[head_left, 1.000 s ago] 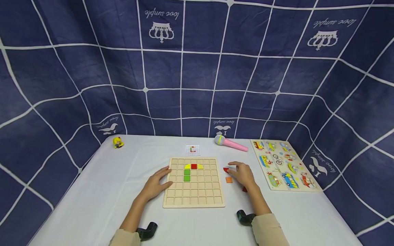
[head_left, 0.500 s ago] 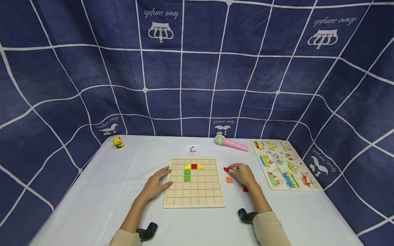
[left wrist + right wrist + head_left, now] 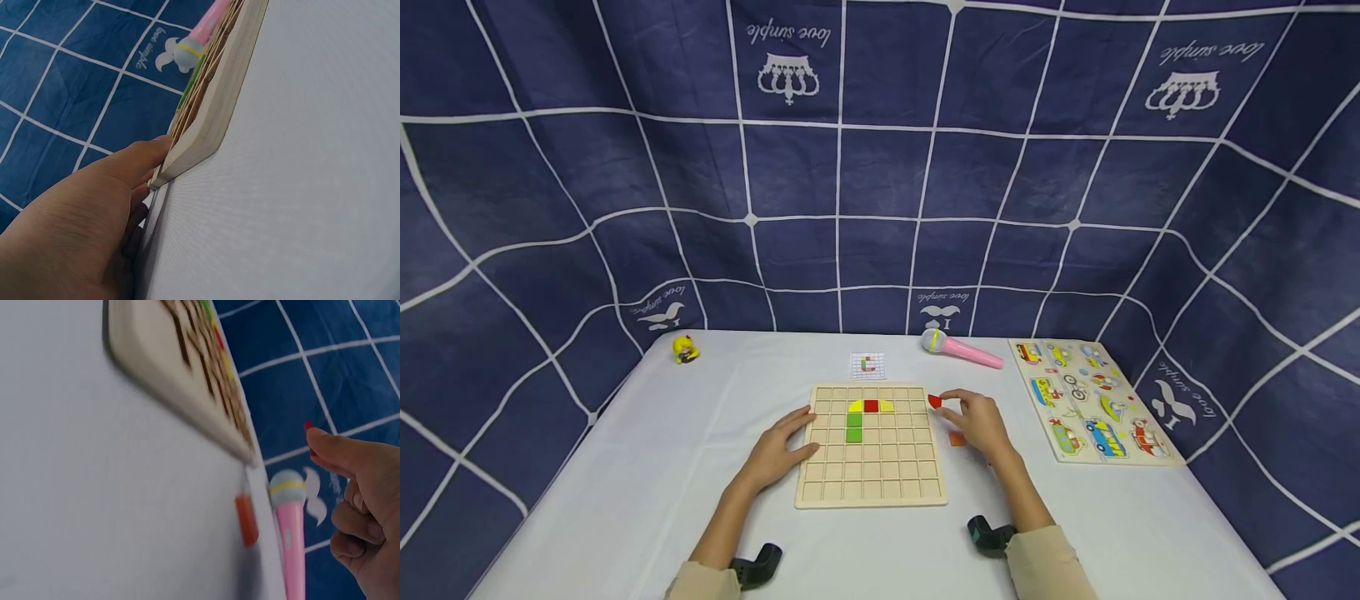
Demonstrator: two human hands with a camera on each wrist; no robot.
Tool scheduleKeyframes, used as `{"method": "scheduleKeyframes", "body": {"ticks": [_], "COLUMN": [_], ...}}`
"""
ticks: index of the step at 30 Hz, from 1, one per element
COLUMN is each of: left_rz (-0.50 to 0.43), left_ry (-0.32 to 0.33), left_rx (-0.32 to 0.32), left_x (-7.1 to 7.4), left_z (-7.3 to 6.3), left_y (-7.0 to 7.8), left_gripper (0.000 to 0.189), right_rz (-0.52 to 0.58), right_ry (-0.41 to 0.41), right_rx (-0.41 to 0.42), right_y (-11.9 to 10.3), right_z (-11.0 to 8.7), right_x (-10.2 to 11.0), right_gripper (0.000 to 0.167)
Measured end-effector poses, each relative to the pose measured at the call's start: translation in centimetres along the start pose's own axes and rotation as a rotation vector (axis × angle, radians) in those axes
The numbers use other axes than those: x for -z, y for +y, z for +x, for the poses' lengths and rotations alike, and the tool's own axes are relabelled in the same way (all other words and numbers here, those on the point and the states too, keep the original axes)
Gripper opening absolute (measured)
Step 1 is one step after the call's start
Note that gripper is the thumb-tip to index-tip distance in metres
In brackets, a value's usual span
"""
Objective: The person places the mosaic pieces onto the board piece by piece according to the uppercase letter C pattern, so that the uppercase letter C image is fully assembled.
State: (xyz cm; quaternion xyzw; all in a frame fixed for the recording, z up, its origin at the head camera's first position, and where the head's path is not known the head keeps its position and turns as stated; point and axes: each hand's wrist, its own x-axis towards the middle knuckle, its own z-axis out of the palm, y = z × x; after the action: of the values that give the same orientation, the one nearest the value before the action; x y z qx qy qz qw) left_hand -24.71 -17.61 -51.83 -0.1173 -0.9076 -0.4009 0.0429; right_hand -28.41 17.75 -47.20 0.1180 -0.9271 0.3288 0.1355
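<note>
A wooden grid board (image 3: 887,492) lies on the table. Set in its cells are yellow curved tiles (image 3: 887,407), a red square tile (image 3: 871,407) and green square tiles (image 3: 854,427). My left hand (image 3: 775,452) rests along the board's left edge, fingers extended; in the left wrist view the thumb (image 3: 150,153) lies on its rim. Beside the board's upper right edge, my right hand (image 3: 983,423) pinches a small red tile with a curved side (image 3: 935,401) between thumb and fingertips. The right wrist view shows it lifted off the table, mostly covered by the thumb.
An orange square tile (image 3: 956,438) lies right of the board, beneath the right hand. Behind the board are a small pattern card (image 3: 868,365) and a pink toy microphone (image 3: 970,352). A picture puzzle board (image 3: 1082,400) is at right, a yellow-haired figurine (image 3: 685,349) far left.
My right hand has picked the red tile up from the table and moved it left and slightly away, toward the board. My left hand has stayed at the board's edge.
</note>
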Motion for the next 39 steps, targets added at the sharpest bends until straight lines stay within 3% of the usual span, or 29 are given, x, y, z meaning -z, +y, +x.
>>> {"method": "scheduleKeyframes", "body": {"ticks": [7, 14, 21, 39], "left_rz": [-0.006, -0.001, 0.003, -0.012], "left_ry": [0.0, 0.006, 0.003, 0.0], "left_rx": [-0.01, -0.006, -0.006, 0.001], "left_x": [0.0, 0.0, 0.0, 0.1], "left_z": [0.0, 0.0, -0.1, -0.1], "left_y": [0.0, 0.0, -0.1, 0.1], "left_gripper": [0.059, 0.059, 0.06, 0.059], "right_rz": [0.006, 0.032, 0.042, -0.014], "right_ry": [0.014, -0.081, -0.196, -0.215], "right_rx": [0.126, 0.219, 0.229, 0.253], "right_y": [-4.4, -7.4, -8.0, -7.9], "right_z": [-0.6, -1.8, -2.9, -3.1], "right_x": [-0.9, -3.5, -6.5, -8.3], "right_gripper": [0.026, 0.028, 0.025, 0.025]}}
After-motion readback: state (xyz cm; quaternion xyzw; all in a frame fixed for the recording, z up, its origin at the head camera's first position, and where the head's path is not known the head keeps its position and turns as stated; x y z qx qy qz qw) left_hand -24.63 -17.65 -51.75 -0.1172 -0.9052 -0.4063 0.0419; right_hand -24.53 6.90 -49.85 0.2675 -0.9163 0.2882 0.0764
